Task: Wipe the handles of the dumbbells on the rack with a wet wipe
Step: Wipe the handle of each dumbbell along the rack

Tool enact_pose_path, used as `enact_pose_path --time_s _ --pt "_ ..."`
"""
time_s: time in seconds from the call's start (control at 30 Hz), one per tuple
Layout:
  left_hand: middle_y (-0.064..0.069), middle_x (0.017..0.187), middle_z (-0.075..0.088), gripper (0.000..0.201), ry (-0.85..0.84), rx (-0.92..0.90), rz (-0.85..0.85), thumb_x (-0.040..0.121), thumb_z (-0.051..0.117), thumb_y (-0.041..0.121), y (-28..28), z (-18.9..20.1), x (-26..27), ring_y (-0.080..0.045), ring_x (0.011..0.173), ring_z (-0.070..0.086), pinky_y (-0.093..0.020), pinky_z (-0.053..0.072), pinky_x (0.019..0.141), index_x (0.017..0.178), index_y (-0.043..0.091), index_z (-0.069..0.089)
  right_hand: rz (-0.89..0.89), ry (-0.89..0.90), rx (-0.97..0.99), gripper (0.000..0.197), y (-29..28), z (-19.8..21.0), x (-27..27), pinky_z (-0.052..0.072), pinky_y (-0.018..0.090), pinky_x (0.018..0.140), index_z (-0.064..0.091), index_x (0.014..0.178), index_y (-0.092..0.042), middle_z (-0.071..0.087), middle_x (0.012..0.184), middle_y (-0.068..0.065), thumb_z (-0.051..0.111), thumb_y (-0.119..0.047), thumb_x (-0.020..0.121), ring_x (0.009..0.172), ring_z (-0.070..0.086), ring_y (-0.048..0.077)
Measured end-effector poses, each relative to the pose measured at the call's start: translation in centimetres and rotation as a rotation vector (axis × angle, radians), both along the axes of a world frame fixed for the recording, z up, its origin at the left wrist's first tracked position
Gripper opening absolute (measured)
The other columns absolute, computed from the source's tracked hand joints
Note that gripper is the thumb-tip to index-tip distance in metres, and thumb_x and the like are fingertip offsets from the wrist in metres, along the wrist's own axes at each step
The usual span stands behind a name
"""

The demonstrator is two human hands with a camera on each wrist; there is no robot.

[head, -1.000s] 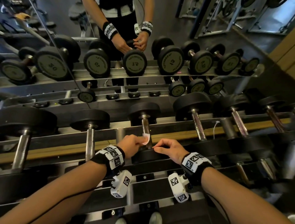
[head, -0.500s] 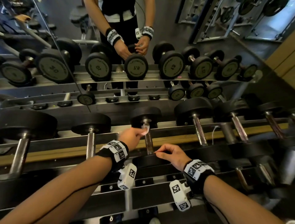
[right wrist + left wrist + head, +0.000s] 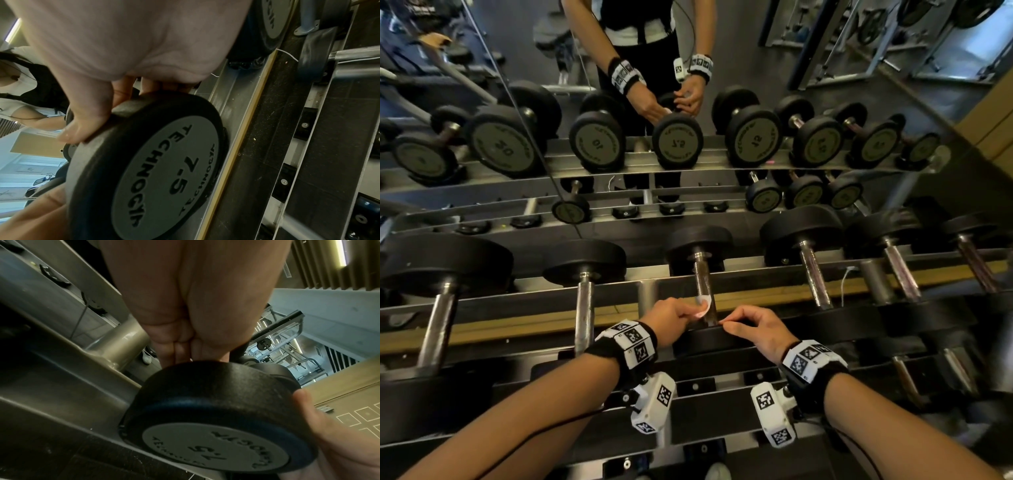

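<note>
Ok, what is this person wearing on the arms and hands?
The left hand and right hand wear no gloves; no sleeves on the forearms. The left wristband and right wristband are black, set with white tiles of black square codes. A white camera block with similar codes hangs under each. A thin black cable trails along the left forearm.

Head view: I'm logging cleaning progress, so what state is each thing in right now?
left hand, pinching the wet wipe.
wet wipe, folded against the dumbbell handle.
right hand, fingers curled over the near head of the 7.5 dumbbell.
7.5 dumbbell, lying on the rack.
</note>
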State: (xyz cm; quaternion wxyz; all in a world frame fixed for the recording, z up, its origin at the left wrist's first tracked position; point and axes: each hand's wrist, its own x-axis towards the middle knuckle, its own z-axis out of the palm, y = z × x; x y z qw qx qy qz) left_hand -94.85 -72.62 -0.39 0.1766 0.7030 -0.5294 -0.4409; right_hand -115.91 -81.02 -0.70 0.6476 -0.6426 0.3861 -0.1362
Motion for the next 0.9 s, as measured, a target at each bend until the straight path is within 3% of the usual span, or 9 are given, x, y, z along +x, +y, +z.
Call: enact_pose_path --time_s 0.2,0.3,0.4,0.47,0.53,0.63,0.73,0.83,0.9 --pt "0.001 0.118 0.071 0.026 0.063 0.059 -0.130 0.102 0.052 0.021 0.2 1.7 1.3 -0.017 0.110 0.064 -0.041 0.047 0.104 0.118 0.028 0.071 -0.023 -0.015 0.046 0.011 0.2 0.1 0.0 0.052 0.017 0.074 0.072 0.094 -0.006 0.074 0.092 0.000 0.072 -0.013 0.085 0.087 0.070 0.011" --pt "-0.001 0.111 0.073 0.027 0.099 -0.090 0.024 0.101 0.052 0.017 -1.0 3.3 2.6 -0.018 0.103 0.067 -0.043 0.051 0.099 0.120 0.026 0.069 -0.048 -0.009 0.010 0.006 0.4 -0.2 -0.1 0.051 0.024 0.086 0.073 0.090 -0.010 0.073 0.093 0.002 0.072 -0.013 0.085 0.092 0.068 0.016" --pt "0.001 0.104 0.072 0.036 -0.133 -0.322 0.194 0.101 0.048 0.016 -3.1 4.4 3.8 -0.018 0.092 0.067 -0.034 0.055 0.083 0.128 0.035 0.064 -0.072 -0.020 -0.001 0.007 0.9 -0.5 -0.1 0.051 0.022 0.085 0.073 0.093 -0.012 0.074 0.095 0.000 0.071 -0.015 0.086 0.094 0.069 0.014" --pt "0.000 0.103 0.066 0.039 -0.268 -0.396 0.136 0.102 0.047 0.019 -4.1 4.3 3.6 -0.017 0.090 0.061 -0.026 0.046 0.080 0.133 0.039 0.059 -0.101 -0.041 -0.001 0.009 1.2 -0.6 -0.2 0.049 0.013 0.077 0.073 0.094 -0.012 0.074 0.093 -0.002 0.071 -0.015 0.086 0.092 0.068 0.009" --pt "0.003 0.109 0.054 0.039 -0.328 -0.365 0.018 0.102 0.046 0.025 -4.6 3.2 2.9 -0.013 0.097 0.054 -0.023 0.040 0.088 0.134 0.044 0.056 -0.125 -0.055 0.000 0.011 1.4 -0.6 -0.2 0.048 0.009 0.075 0.073 0.096 -0.010 0.074 0.093 -0.004 0.071 -0.016 0.086 0.092 0.068 0.007" --pt "0.000 0.126 0.053 0.038 -0.447 -0.246 -0.169 0.102 0.045 0.032 -4.6 0.9 2.3 -0.019 0.113 0.053 -0.029 0.044 0.099 0.135 0.049 0.053 -0.124 -0.048 -0.004 0.010 1.5 -0.7 -0.2 0.046 0.007 0.077 0.073 0.096 -0.012 0.073 0.093 -0.007 0.071 -0.017 0.086 0.094 0.066 0.005" --pt "-0.002 0.131 0.057 0.038 -0.472 -0.254 -0.203 0.101 0.046 0.036 -4.8 0.2 2.5 -0.022 0.120 0.051 -0.033 0.043 0.103 0.135 0.052 0.051 -0.132 -0.061 0.009 0.010 1.5 -0.8 -0.2 0.046 0.005 0.075 0.073 0.096 -0.011 0.073 0.090 -0.009 0.070 -0.014 0.087 0.090 0.067 0.001" --pt "0.003 0.128 0.058 0.036 -0.480 -0.208 -0.260 0.102 0.043 0.042 -4.5 0.3 2.3 -0.020 0.116 0.053 -0.038 0.046 0.101 0.134 0.057 0.048 -0.140 -0.062 0.006 0.008 1.6 -0.9 -0.1 0.045 0.005 0.075 0.074 0.094 -0.014 0.074 0.090 -0.009 0.071 -0.016 0.086 0.091 0.067 0.002" --pt "0.003 0.119 0.058 0.035 -0.481 -0.172 -0.268 0.101 0.040 0.047 -3.7 0.4 1.9 -0.017 0.102 0.054 -0.038 0.048 0.094 0.133 0.059 0.046 -0.152 -0.064 0.000 0.007 1.8 -0.8 -0.2 0.047 0.007 0.077 0.074 0.093 -0.018 0.074 0.093 -0.008 0.072 -0.017 0.086 0.093 0.067 0.003"
